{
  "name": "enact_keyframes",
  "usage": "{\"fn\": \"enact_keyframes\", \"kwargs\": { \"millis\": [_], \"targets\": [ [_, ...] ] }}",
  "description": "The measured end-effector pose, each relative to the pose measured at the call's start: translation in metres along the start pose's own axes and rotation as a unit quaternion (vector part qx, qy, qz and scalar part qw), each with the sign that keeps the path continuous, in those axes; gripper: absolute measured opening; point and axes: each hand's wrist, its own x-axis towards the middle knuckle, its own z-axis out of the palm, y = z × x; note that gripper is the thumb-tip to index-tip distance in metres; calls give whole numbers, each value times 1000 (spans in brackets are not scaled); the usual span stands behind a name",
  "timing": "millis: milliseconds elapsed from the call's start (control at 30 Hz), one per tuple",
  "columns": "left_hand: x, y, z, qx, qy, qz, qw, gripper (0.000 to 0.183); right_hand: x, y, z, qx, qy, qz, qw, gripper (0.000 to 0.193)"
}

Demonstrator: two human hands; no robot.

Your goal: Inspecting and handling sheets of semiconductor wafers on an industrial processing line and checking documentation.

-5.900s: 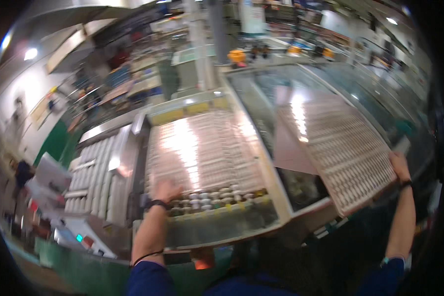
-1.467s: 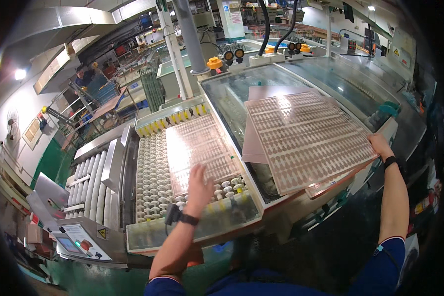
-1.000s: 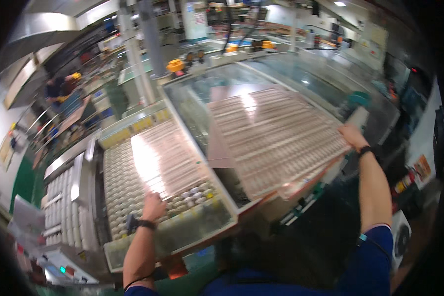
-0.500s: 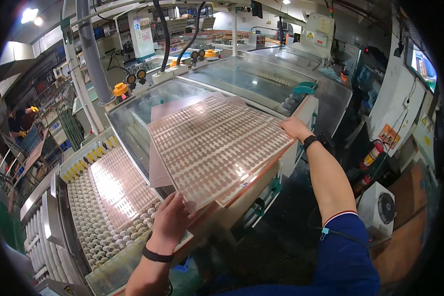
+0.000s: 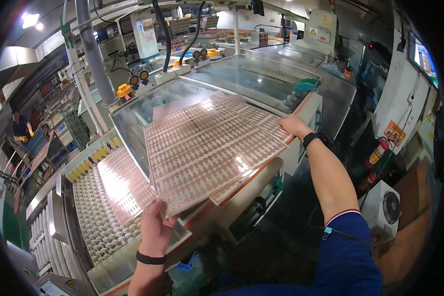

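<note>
While left hand (image 5: 153, 224), right hand (image 5: 293, 125) hold one panel (image 5: 212, 148) — one sheet (image 5: 121, 180), on rollers (image 5: 91, 219)

A red fire extinguisher (image 5: 378, 152) is beside a white wall (image 5: 402, 106). Below the extinguisher, a white fan unit (image 5: 373, 213) sits near brown boards (image 5: 410, 224). Dark floor (image 5: 301, 224) spreads to the extinguisher's left. Higher and far left of it: a white column (image 5: 144, 37), a grey upright pipe (image 5: 90, 49), a glowing ceiling lamp (image 5: 30, 20).

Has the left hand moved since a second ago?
Yes: the left hand has moved right against the wheel conveyor, from above it to the near-left corner of the patterned copper-toned panel, which it grips.
</note>
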Motion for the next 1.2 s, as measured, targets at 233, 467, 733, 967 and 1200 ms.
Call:
{"fn": "enact_keyframes", "kwargs": {
  "millis": [233,467,733,967,1200],
  "targets": [
    [-10,-15,7,-37,-42,18,998,3,-15,8,-16,193,-27,114,974,20],
    [-19,-12,12,14,-50,-2,999,19,-24,15,-29,195,-46,144,969,23],
    [-16,2,14,-21,-27,18,999,21,-19,-2,-32,217,-44,141,965,23],
    [-24,71,-83,18,60,94,994,29,-20,16,-24,271,-9,207,940,36],
    [-70,162,-267,124,164,134,969,31,-6,22,-30,217,3,162,963,39]
  ]
}}
